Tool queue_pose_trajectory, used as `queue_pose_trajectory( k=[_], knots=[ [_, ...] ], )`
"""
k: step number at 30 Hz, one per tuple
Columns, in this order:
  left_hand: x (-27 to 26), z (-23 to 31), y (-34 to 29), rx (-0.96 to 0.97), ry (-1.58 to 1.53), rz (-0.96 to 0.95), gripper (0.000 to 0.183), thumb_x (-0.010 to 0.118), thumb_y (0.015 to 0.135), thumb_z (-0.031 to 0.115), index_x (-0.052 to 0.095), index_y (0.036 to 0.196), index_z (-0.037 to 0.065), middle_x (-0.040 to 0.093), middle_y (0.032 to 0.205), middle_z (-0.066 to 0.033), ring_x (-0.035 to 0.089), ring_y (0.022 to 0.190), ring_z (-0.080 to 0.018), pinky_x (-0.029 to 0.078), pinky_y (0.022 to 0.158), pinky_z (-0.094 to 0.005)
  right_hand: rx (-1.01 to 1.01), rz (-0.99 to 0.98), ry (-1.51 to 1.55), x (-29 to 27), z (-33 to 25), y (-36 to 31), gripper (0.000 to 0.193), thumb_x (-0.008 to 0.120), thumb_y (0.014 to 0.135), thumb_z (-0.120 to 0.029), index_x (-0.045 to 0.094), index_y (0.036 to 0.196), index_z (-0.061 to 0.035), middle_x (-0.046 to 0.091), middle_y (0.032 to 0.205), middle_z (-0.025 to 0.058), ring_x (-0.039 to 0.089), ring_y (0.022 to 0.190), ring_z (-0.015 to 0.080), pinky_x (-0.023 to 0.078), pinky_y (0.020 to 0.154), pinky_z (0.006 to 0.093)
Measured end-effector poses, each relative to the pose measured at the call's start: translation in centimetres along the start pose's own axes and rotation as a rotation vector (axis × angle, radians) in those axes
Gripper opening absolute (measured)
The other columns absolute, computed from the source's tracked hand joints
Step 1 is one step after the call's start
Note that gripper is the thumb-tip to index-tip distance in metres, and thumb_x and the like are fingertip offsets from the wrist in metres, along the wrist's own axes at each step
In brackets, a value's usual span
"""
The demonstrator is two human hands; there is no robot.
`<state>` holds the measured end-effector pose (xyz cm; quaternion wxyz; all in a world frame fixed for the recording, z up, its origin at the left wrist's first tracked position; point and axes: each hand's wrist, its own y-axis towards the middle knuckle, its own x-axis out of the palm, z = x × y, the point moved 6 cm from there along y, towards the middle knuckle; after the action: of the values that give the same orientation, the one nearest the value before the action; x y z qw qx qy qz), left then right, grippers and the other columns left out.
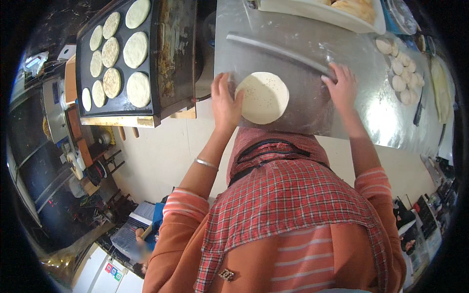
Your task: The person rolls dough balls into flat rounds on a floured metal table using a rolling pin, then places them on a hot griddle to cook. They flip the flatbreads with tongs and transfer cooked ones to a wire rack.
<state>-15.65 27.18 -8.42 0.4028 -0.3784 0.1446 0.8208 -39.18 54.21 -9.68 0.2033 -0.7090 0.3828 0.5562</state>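
Observation:
A round, flat piece of dough (266, 97) specked with seeds lies on the metal worktop, close to its near edge. My left hand (227, 102) is at the dough's left side, fingers apart and the thumb at its rim. Beyond the dough, a long grey rolling pin (278, 50) slants across the worktop, its right end nearer to me. My right hand (343, 88) has that end between thumb and fingers; the palm side is hidden.
To the left, a black griddle (117, 80) carries several round flatbreads, some browned. Several dough balls (403, 71) sit at the right of the worktop (312, 115), near a dark-handled knife (418, 111). A white tray (317, 9) with dough stands at the far edge.

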Motion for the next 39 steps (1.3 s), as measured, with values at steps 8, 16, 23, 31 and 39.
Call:
queue_pose_trajectory(
  k=[8, 16, 23, 31, 39],
  knots=[
    [1.4, 4.8, 1.8, 0.076, 0.015, -0.411, 0.033, 0.073, 0.083, 0.026, 0.067, 0.098, -0.002, 0.068, 0.094, -0.0199, 0.066, 0.081, -0.0318, 0.052, 0.075, -0.0382, -0.015, 0.076, 0.371, -2.8, -3.6, 1.7, 0.049, 0.073, 0.085, -0.028, 0.060, 0.129, -0.0140, 0.062, 0.125, 0.0100, 0.055, 0.121, 0.0287, 0.040, 0.106, 0.0432],
    [-4.2, 4.1, -3.1, -0.272, -0.995, -0.493, 0.026, 0.072, 0.090, 0.019, 0.067, 0.109, 0.002, 0.067, 0.098, -0.0007, 0.059, 0.090, -0.0106, 0.049, 0.085, -0.0298, 0.360, -0.930, 1.602, 2.0, -15.2, -1.6, 0.040, 0.071, 0.090, -0.024, 0.064, 0.121, -0.0001, 0.066, 0.114, 0.0049, 0.060, 0.108, 0.0146, 0.047, 0.097, 0.0309],
    [-11.2, -3.4, -2.0, -0.311, -0.984, -0.477, 0.028, 0.073, 0.089, 0.018, 0.068, 0.110, 0.002, 0.070, 0.099, -0.0001, 0.062, 0.090, -0.0074, 0.050, 0.084, -0.0256, -0.073, -1.096, 1.053, 0.9, -27.4, 4.5, 0.019, 0.068, 0.091, -0.012, 0.071, 0.104, 0.0017, 0.070, 0.091, 0.0028, 0.061, 0.083, 0.0077, 0.049, 0.077, 0.0248],
    [-35.3, -18.9, 8.2, -0.085, -0.424, 0.131, 0.028, 0.070, 0.090, 0.017, 0.067, 0.109, -0.004, 0.069, 0.090, -0.0074, 0.061, 0.083, -0.0114, 0.052, 0.076, -0.0308, -0.559, -0.613, 0.857, 5.3, -56.2, 19.2, 0.022, 0.062, 0.088, -0.002, 0.067, 0.108, 0.0031, 0.071, 0.095, 0.0107, 0.066, 0.089, 0.0149, 0.051, 0.082, 0.0294],
    [-45.7, -31.7, 15.0, 0.052, 0.037, 0.296, 0.039, 0.067, 0.088, 0.016, 0.061, 0.125, 0.004, 0.063, 0.125, -0.0197, 0.059, 0.117, -0.0353, 0.048, 0.097, -0.0418, -0.916, -0.121, 0.591, 8.1, -69.5, 26.7, 0.031, 0.057, 0.085, 0.000, 0.068, 0.115, -0.0031, 0.063, 0.128, 0.0170, 0.058, 0.120, 0.0343, 0.043, 0.104, 0.0442]
  ],
)
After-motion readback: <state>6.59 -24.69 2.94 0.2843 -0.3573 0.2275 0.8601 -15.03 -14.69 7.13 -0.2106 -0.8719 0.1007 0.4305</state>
